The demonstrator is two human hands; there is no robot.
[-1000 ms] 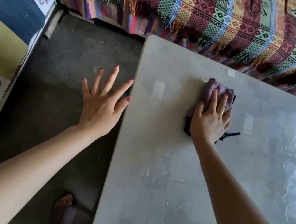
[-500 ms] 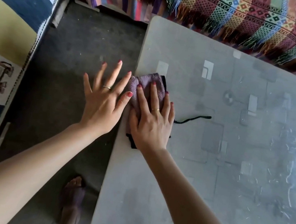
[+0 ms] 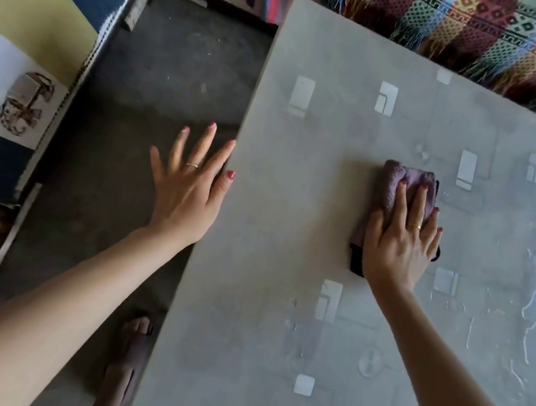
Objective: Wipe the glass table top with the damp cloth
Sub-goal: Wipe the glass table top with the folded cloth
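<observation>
Right hand [image 3: 399, 244], fingers straight, slightly apart, presses the cloth [image 3: 390, 185] on the glass table top [image 3: 289, 239], hiding its near half. Left hand [image 3: 189, 192]: fingers spread; edge contact unclear.

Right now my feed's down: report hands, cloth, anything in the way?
Right hand flat, pressing cloth on glass top. Left hand open at its edge. Wet streaks to the right.

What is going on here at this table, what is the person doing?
A person is wiping the glass table top with a purple cloth. The right hand lies flat on the cloth and presses it down, away from the table's edges. The left hand is open, fingers spread, beside the table's left edge. Streaks that look wet show on the right part of the glass.
</observation>
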